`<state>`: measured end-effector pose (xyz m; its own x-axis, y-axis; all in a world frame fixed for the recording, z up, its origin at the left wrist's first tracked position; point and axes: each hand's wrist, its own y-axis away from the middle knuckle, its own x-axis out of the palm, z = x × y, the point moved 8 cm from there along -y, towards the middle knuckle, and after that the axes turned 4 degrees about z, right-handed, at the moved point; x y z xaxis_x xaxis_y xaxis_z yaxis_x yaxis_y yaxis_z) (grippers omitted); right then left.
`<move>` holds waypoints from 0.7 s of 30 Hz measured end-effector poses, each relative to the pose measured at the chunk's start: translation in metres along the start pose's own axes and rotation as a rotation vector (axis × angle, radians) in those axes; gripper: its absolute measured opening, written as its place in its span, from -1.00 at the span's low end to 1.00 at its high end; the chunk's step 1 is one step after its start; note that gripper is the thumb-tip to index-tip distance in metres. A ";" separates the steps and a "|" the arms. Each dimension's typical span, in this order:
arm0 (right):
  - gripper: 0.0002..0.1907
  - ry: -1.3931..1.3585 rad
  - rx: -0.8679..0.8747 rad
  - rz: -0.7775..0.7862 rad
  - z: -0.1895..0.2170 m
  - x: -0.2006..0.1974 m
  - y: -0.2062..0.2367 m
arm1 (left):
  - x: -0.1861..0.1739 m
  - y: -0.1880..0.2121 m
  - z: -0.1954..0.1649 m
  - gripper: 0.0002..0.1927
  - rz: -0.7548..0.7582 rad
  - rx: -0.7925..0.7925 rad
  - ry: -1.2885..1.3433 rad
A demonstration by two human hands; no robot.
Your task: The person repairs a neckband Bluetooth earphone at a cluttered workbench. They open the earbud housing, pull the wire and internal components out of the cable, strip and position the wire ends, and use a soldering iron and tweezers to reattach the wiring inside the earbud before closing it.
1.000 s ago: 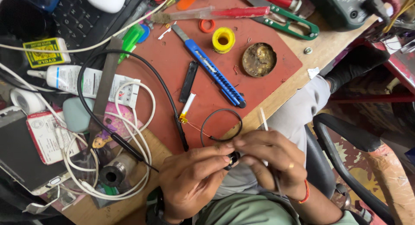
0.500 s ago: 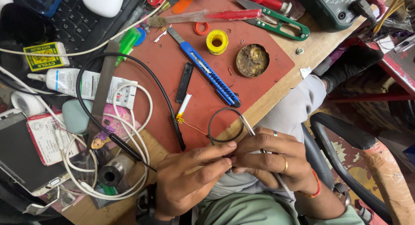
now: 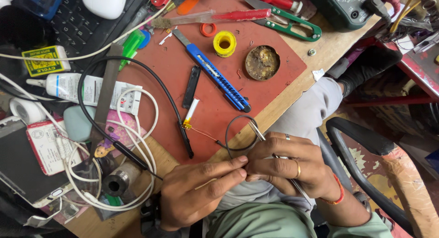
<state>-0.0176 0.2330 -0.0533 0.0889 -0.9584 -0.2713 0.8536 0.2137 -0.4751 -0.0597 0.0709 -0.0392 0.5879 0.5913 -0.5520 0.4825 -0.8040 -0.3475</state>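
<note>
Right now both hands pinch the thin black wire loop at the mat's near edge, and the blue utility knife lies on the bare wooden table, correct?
Not quite. The blue utility knife lies on the red mat, not bare wood, as the head view shows. The left hand and right hand do pinch the thin black wire loop.

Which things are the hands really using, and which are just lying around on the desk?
In use:
left hand
right hand
tweezers
thin black wire loop

Just lying about:
blue utility knife
yellow solder spool
round flux tin
green-handled snips
white cable
</note>
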 end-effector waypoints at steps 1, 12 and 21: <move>-0.85 -0.010 -0.011 -0.008 0.001 0.000 0.000 | 0.000 0.001 -0.001 -0.66 -0.016 -0.006 -0.003; -0.91 -0.141 -0.026 -0.140 -0.004 0.005 0.007 | -0.008 0.002 0.005 -0.72 -0.127 -0.072 0.184; -0.74 -0.127 0.032 -0.217 -0.008 0.003 0.014 | -0.018 -0.006 0.010 -0.80 -0.143 -0.180 0.303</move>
<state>-0.0100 0.2346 -0.0678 -0.0360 -0.9977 -0.0580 0.8754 -0.0035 -0.4833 -0.0799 0.0647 -0.0345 0.6589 0.7098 -0.2491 0.6639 -0.7044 -0.2511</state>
